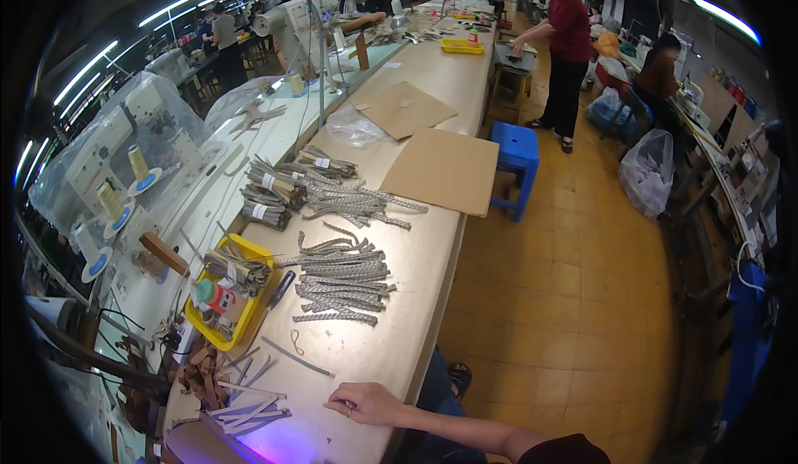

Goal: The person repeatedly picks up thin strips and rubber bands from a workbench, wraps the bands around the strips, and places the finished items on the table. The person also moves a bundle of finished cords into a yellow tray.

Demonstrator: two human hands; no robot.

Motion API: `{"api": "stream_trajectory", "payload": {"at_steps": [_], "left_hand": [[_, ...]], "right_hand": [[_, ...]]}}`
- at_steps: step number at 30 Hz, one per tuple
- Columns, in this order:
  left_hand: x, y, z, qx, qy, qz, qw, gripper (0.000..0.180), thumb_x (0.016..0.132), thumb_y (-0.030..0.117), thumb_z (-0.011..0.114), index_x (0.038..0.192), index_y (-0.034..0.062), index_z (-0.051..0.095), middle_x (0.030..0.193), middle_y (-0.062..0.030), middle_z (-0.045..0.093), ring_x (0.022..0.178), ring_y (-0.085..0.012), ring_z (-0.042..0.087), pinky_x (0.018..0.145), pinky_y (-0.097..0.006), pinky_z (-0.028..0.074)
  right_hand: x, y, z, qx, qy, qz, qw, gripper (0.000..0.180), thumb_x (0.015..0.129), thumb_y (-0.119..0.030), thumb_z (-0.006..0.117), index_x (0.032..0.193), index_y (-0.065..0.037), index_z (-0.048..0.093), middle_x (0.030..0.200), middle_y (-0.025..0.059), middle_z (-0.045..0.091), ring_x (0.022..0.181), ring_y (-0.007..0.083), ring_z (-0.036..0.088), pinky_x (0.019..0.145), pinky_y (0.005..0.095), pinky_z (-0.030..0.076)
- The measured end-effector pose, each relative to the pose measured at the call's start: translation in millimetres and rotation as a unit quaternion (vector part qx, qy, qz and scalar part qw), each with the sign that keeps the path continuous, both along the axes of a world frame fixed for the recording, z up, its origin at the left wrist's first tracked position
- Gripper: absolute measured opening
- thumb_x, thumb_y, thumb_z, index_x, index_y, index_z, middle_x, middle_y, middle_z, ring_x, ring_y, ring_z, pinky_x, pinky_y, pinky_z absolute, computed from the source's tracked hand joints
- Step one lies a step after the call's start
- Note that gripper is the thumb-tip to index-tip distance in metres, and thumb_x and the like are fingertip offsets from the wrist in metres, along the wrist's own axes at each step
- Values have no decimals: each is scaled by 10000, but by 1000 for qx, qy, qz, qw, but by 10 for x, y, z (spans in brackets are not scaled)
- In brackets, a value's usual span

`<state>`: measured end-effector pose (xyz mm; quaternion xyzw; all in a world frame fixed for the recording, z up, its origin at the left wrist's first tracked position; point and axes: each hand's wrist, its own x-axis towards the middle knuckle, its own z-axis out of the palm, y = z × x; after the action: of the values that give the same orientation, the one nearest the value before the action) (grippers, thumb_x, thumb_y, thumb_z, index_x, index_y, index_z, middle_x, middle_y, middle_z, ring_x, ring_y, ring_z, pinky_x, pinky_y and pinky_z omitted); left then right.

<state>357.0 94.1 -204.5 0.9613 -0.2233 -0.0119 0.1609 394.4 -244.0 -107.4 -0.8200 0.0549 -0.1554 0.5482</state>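
At 9 o'clock a yellow tray (249,252) holds bundles. At 7 o'clock, loose grey strips (249,410) lie just left of the right hand (366,403), which rests flat and holds nothing; the left hand is not visible. The strips look light and soft, best pinched at one end. The long beige workbench (416,264) runs toward 12 o'clock; tiled floor (565,298) at 3 o'clock.

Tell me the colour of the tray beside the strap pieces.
Yellow tray, seen best in the head view.
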Motion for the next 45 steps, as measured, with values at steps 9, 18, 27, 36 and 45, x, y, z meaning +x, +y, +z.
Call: {"api": "stream_trajectory", "payload": {"at_steps": [9,18,27,36,45], "left_hand": [[-3,-365,720,68,69,-7,995,607,972,432,503,1448,63,434,1473,-211,427,1408,-431,287,1179,-531,147],[8,-340,688,108,-25,-23,994,567,968,407,520,1424,73,476,1462,-193,433,1415,-447,227,1163,-560,161],[-41,-502,926,137,-22,26,990,556,939,403,557,1372,56,525,1448,-325,350,1337,-496,313,1096,-586,279],[-107,-667,1123,150,-49,48,986,540,930,425,556,1323,55,567,1445,-365,306,1306,-496,350,1090,-574,292],[-60,-646,1068,188,-40,6,981,529,933,397,558,1353,75,539,1415,-350,375,1342,-493,312,1102,-580,280]], "right_hand": [[-8,-24,-38,-15,-4,12,1000,262,962,-315,582,931,-70,669,865,80,657,779,283,651,679,382,524],[2,-46,-22,1,14,29,999,311,975,-362,543,954,-81,674,885,77,661,808,295,656,705,406,530],[5,-25,-51,-15,-14,11,1000,277,959,-348,577,927,-95,688,866,60,672,769,280,659,679,391,524],[5,-26,-83,-14,-15,19,1000,292,964,-352,554,934,-88,675,861,82,669,790,304,660,694,424,531],[16,1,-139,-11,-39,-17,999,267,947,-332,602,899,-81,681,861,67,676,735,274,660,648,385,520]]}}
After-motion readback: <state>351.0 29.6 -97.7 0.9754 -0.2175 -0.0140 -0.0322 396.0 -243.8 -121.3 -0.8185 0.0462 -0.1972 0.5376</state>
